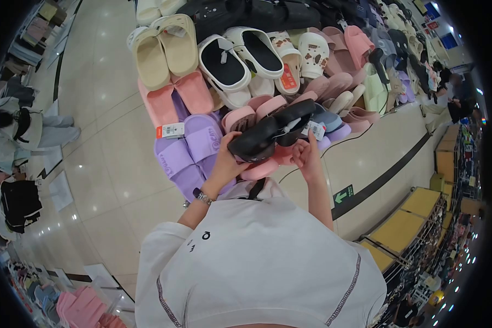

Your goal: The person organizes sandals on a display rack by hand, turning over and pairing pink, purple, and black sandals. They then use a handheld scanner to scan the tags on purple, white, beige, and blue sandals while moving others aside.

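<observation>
A pair of black slippers point(270, 131), joined together and tilted, is held up over the display of footwear. My left hand point(229, 158) grips the near left end, with the thumb on top. At the right end hangs a white price tag point(315, 130). My right hand point(306, 156) is closed at this tag, its index finger raised along it and the other fingers curled. Purple slippers point(194, 145) with a red and white label lie just left of my left hand. Pink slippers point(259, 169) sit under the black pair.
Beige slides point(167, 49), white clogs with black insoles point(224, 60) and cow-spotted clogs point(314, 54) fill the display beyond. A person point(27, 128) is at the left, another point(459, 98) at the far right. Yellow-topped shelves point(404, 218) stand right.
</observation>
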Available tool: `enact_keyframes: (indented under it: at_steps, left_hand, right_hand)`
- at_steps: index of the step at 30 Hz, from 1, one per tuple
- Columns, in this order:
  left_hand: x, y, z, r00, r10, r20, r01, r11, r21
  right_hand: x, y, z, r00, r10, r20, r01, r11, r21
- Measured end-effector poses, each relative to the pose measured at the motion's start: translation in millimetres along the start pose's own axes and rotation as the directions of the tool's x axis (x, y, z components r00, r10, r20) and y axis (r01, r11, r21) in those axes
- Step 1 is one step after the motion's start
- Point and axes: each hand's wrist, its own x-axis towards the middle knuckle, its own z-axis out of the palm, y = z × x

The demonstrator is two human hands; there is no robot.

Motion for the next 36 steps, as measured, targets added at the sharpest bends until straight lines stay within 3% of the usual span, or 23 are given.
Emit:
enact_keyframes:
  at_steps: [2, 4, 5, 6, 7, 8, 10, 11, 13, 15, 17, 21, 24, 26, 30, 33, 36]
  left_hand:
    - [-1, 3, -2, 0.999, -0.006, -0.04, 0.005, 1.0, -0.025]
    - [0, 3, 0, 0.998, 0.01, -0.056, -0.013, 0.998, -0.054]
    - [-1, 3, 1, 0.997, 0.023, -0.074, -0.029, 0.996, -0.083]
    - [0, 2, 1, 0.997, 0.024, -0.074, -0.03, 0.996, -0.083]
    - [0, 0, 2, 0.996, 0.031, -0.084, -0.038, 0.995, -0.093]
    - [1, -2, 2, 0.995, 0.037, -0.095, -0.047, 0.994, -0.102]
    - [2, -4, 1, 0.995, 0.074, -0.065, -0.08, 0.993, -0.084]
    - [2, -6, 0, 0.993, 0.112, -0.03, -0.114, 0.991, -0.069]
    - [3, -10, -2, 0.996, 0.092, 0.009, -0.092, 0.995, -0.044]
    - [7, -13, -4, 0.996, 0.073, 0.041, -0.073, 0.997, -0.016]
    - [9, -16, -5, 0.998, 0.06, 0.034, -0.055, 0.99, -0.129]
    - [15, -16, -12, 0.994, 0.044, 0.101, -0.034, 0.995, -0.095]
    - [21, -16, -16, 0.987, 0.065, 0.148, -0.032, 0.976, -0.218]
    - [23, -13, -18, 0.979, 0.129, 0.159, -0.096, 0.975, -0.201]
    - [11, -11, -9, 0.992, 0.057, 0.111, -0.03, 0.973, -0.231]
    - [0, -17, -2, 0.992, -0.027, 0.122, 0.051, 0.979, -0.195]
    - [-4, -13, -5, 0.997, -0.082, 0.008, 0.082, 0.969, -0.231]
  right_hand:
    - [2, -11, -5, 0.999, -0.016, 0.029, 0.018, 0.997, -0.069]
    - [4, -20, -6, 0.992, -0.033, -0.118, -0.015, 0.922, -0.388]
    - [7, -21, -7, 0.992, -0.034, -0.119, -0.015, 0.922, -0.387]
    - [11, -22, -8, 0.941, -0.328, -0.08, 0.239, 0.815, -0.527]
    - [15, -25, -9, 0.81, -0.587, 0.003, 0.452, 0.621, -0.641]
    - [18, -33, -9, 0.81, -0.587, 0.005, 0.453, 0.62, -0.641]
    - [24, -55, -8, 0.634, -0.672, 0.382, 0.695, 0.28, -0.662]
    - [27, -62, -4, 0.634, -0.673, 0.381, 0.695, 0.281, -0.661]
    - [31, -74, 1, 0.724, -0.49, 0.486, 0.684, 0.602, -0.412]
    - [34, -77, -4, 0.726, -0.468, 0.504, 0.684, 0.57, -0.455]
    - [37, -74, -6, 0.729, -0.44, 0.525, 0.682, 0.538, -0.496]
    - [26, -55, -18, 0.749, -0.5, 0.434, 0.662, 0.552, -0.507]
    - [16, -44, -23, 0.742, -0.531, 0.409, 0.667, 0.528, -0.526]
    - [16, -37, -26, 0.73, -0.582, 0.358, 0.679, 0.558, -0.476]
    - [24, -46, -25, 0.706, -0.575, 0.413, 0.706, 0.523, -0.478]
    - [31, -55, -17, 0.745, -0.489, 0.453, 0.667, 0.54, -0.514]
    - [39, -60, -14, 0.723, -0.459, 0.517, 0.688, 0.545, -0.479]
